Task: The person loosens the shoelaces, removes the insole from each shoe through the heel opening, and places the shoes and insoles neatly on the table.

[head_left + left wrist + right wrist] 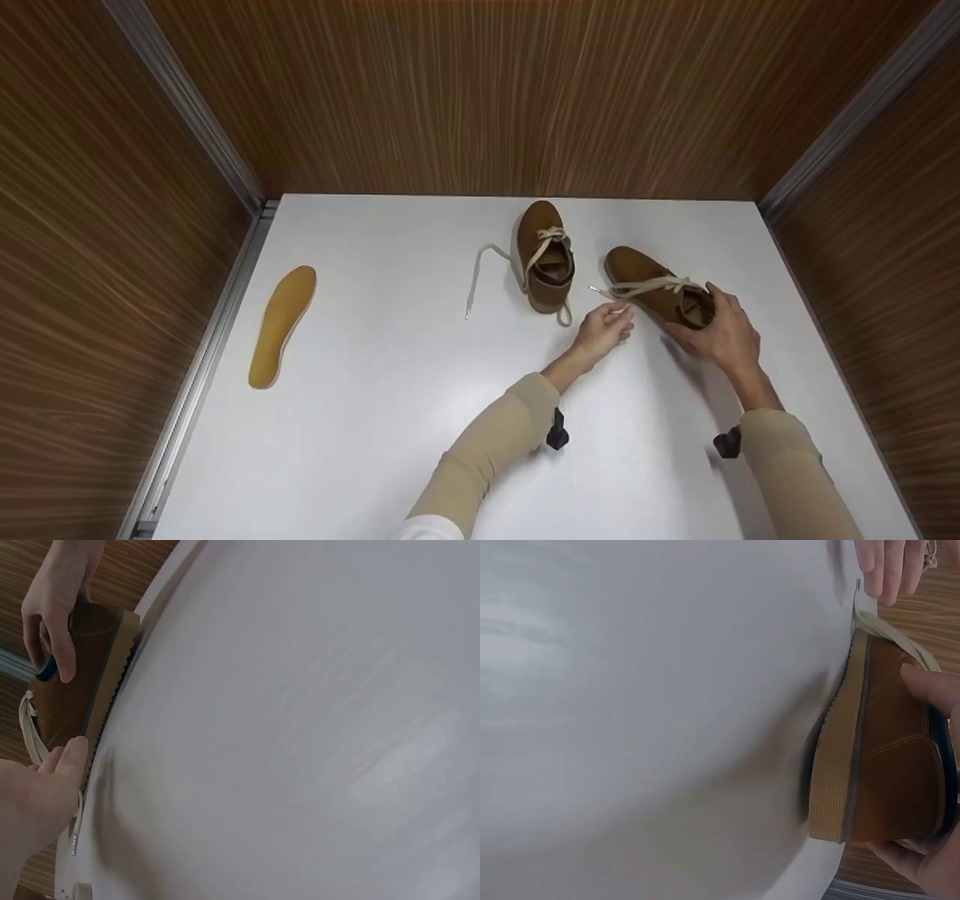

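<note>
My right hand [724,334] grips a brown lace-up shoe [637,270] around its heel and collar, fingers on the far side and thumb on the near side. In the right wrist view, the heel and tan ridged sole [836,772] show, with the thumb at the collar. My left hand [602,334] hovers close to the front of this shoe, beside a loose cream lace [885,631] with a metal tip. Its fingers [890,570] look relaxed and apart from the lace. A matching brown shoe [534,225] stands to the left, its long lace trailing on the table.
A yellow-tan insole [283,322] lies on the left part of the white table [375,420]. Wood-grain panels [480,97] with metal rails [187,105] enclose the table at the back and both sides.
</note>
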`<action>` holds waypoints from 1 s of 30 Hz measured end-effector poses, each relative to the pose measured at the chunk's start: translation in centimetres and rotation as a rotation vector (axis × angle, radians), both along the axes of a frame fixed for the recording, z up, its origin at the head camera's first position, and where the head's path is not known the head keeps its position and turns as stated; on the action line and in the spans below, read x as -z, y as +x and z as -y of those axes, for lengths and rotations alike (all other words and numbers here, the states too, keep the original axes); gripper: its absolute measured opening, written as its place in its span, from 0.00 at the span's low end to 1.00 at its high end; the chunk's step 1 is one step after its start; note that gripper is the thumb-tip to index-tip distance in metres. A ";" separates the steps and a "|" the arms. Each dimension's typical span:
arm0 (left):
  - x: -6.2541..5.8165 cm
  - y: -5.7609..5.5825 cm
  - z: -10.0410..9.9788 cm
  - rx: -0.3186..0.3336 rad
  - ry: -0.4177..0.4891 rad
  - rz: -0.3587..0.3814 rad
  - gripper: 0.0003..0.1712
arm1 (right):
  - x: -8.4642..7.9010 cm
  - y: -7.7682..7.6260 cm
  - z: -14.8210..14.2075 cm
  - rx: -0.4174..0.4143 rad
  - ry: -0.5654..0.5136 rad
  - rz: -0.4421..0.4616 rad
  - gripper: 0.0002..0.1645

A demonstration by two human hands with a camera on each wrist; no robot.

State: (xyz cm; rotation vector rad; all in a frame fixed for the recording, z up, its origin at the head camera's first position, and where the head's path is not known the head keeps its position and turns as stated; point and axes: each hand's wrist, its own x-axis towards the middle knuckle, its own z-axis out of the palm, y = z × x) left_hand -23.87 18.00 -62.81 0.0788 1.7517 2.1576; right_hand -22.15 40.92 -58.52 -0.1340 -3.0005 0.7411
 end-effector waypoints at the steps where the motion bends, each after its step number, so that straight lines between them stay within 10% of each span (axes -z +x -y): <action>1: 0.1 0.0 -0.1 -0.001 0.001 0.011 0.28 | 0.0 0.0 -0.1 -0.001 0.004 0.007 0.68; 30: 1.2 0.1 -0.7 -0.040 0.099 0.200 0.23 | 0.3 2.6 1.7 0.018 0.086 -0.051 0.57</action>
